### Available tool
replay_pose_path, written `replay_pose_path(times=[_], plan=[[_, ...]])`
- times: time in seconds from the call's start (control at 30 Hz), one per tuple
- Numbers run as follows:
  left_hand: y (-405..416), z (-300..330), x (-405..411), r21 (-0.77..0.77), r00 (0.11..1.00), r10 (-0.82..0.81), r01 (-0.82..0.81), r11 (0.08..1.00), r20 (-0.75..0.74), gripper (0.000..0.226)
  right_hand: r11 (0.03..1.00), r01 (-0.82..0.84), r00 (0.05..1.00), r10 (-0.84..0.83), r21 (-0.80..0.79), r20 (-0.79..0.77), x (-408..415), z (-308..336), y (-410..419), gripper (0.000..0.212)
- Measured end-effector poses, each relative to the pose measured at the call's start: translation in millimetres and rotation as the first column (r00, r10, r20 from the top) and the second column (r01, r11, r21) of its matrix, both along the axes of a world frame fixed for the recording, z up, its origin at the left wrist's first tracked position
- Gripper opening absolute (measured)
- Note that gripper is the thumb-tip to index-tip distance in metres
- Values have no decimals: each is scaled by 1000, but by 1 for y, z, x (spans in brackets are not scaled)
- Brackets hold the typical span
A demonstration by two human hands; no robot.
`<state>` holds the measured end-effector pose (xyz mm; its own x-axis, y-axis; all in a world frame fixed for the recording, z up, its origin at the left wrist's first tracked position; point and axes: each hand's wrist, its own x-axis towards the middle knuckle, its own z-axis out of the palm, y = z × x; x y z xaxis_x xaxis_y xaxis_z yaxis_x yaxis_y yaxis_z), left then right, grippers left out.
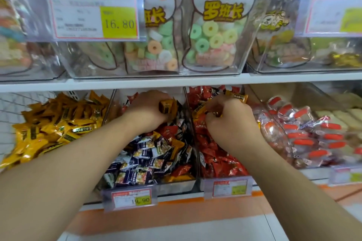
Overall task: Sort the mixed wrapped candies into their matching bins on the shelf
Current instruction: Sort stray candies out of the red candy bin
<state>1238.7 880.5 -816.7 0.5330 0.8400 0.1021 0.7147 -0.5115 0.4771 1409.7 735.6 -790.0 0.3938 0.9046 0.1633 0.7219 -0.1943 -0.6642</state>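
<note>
Your left hand (146,108) clamps yellow candies (166,106) above the middle bin (176,185) of mixed candies; just right of it, your right hand (231,119) pinches more yellow wrappers (198,109) over the red bin (225,182).

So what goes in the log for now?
left hand: grips yellow candy | right hand: pinches yellow candies | over: red bin

Bright even light, glare on price tags (94,12), soft blur, bowed edges

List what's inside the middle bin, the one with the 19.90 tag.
Middle bin: mostly dark blue candies, some red and yellow mixed in. Left hand, gripping yellow candies, covers the back.
</note>
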Motion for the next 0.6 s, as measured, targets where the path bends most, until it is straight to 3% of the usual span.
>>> replay_pose_path(times=[0.2,0.4,0.5,0.6], plan=[[-15,4,-14,62,993,87,-92,994,83,33,1000,-16,1000,16,13,-10,-7,2,0,17],[-29,7,-32,4,977,160,-162,987,142,56,999,-47,999,47,-2,-24,-17,6,2,23],[-45,20,-42,-20,953,163,-163,986,255,35,994,-108,993,108,-20,52,-27,9,4,24],[-64,33,-57,-171,871,192,-127,977,452,20,969,-243,959,245,-34,140,-41,8,8,36]])
